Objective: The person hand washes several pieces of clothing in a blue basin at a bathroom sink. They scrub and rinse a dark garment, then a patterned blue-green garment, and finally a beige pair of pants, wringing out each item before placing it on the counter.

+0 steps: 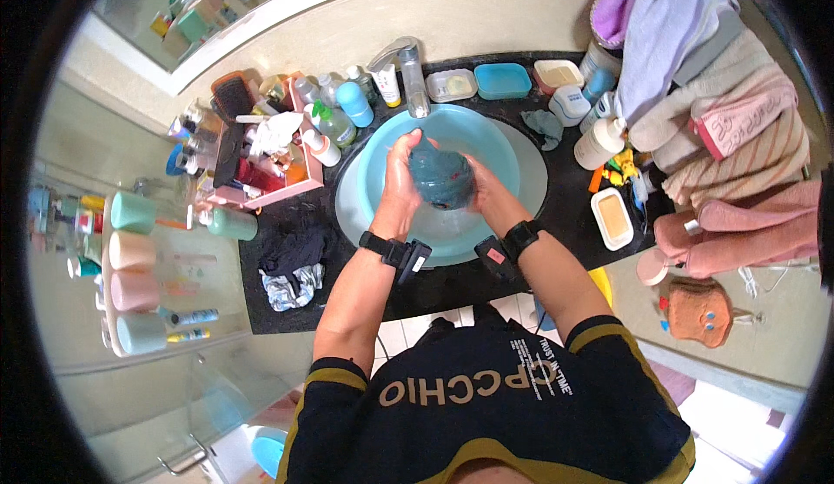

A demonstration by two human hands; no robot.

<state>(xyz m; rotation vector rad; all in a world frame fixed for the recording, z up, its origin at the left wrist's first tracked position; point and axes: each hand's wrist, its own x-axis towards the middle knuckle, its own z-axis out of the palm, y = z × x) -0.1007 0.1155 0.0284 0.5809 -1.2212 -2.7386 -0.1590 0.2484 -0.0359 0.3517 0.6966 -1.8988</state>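
A bunched, wet, dark teal cloth (442, 178) is held between my two hands over a light blue plastic basin (366, 158). My left hand (401, 174) grips its left side, with the thumb up near the top of the bundle. From the right, my right hand (484, 184) presses around the other side, its fingers partly hidden behind the cloth. The basin sits in the white washbasin (533, 187), and some water shows at its bottom. Just beyond the cloth stands the chrome faucet (412, 77), its spout over the basin's far rim.
Dark clothes (293, 249) and a patterned cloth (291, 288) lie on the black counter (397, 301) at left. Behind them is a pink organizer (287, 194) full of toiletries. Soap dishes (502, 81), a pump bottle (599, 145) and hanging towels (677, 41) crowd the right.
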